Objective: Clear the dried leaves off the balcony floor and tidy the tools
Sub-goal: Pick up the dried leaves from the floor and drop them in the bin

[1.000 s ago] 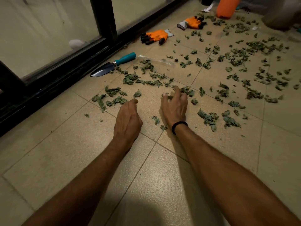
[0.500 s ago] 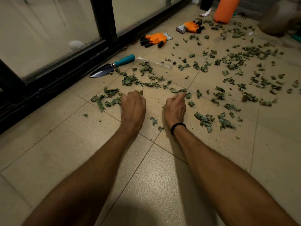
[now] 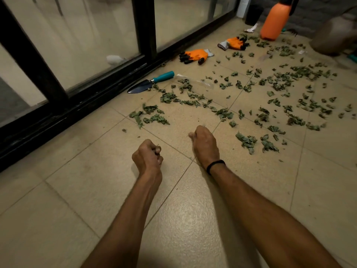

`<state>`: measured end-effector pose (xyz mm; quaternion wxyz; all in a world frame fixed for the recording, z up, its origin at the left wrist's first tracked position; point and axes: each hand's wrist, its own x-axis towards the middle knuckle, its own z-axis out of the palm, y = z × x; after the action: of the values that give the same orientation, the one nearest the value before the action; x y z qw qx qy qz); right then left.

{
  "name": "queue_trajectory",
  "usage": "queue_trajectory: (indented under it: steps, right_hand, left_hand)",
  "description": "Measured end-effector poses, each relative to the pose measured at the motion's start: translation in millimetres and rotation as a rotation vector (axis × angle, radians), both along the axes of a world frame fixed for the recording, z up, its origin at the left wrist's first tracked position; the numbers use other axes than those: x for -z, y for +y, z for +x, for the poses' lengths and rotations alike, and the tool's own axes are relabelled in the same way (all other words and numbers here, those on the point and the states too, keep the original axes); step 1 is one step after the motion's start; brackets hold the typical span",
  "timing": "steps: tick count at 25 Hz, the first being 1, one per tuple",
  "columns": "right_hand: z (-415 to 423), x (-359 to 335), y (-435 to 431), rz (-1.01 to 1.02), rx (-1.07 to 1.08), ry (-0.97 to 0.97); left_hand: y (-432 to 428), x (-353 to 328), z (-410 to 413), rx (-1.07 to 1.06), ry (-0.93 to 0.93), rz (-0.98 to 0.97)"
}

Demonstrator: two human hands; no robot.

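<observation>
Withdrawn, left hand (image 3: pixel 147 154) and right hand (image 3: pixel 204 145) clench fingers (image 3: pixel 158 150) round dried leaves (image 3: pixel 247 141)

left grip (image 3: pixel 147 157): was flat on the floor (image 3: pixel 179 120), fingers reaching into the leaves (image 3: pixel 247 141); now drawn back toward the person and curled into a fist, a scrap of leaf showing between the fingers.
right grip (image 3: pixel 204 146): fingers were spread among the leaves; now curled under, back up, pulled back a little.
leaves: the loose bits by and between the fingertips are gone.
floor: a bare patch of tile now lies ahead of both grips.
view: tipped up, more of the orange sprayer (image 3: pixel 275 20) shows.
</observation>
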<state>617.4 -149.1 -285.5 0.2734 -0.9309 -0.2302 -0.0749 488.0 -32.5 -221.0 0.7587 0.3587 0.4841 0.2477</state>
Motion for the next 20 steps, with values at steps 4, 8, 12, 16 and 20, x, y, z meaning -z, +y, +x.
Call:
queue_trajectory:
  steps: [4,8,12,16,20]
  right_hand:
    - [-25.0,-19.8,6.7,0.060,0.225,0.218]
    - [-86.8,-62.5,9.7,0.889,0.374,1.106]
    - [-169.8,-111.6,41.0,1.398,0.246,1.671]
    - [-248.0,-154.2,89.1,1.403,0.038,1.895]
    - [-323.4,-186.3,138.2,1.256,-0.092,2.010]
  left_hand:
    - [9.6,-31.5,-36.5,-0.032,-0.010,-0.023]
    - [22.2,-70.3,-99.6,-0.033,-0.004,0.009]
    - [41.6,-117.5,-182.7,-0.121,-0.054,-0.004]
    - [64.7,-149.6,-259.7,-0.243,-0.166,-0.069]
    - [87.7,-176.8,-326.6,-0.318,-0.241,-0.058]
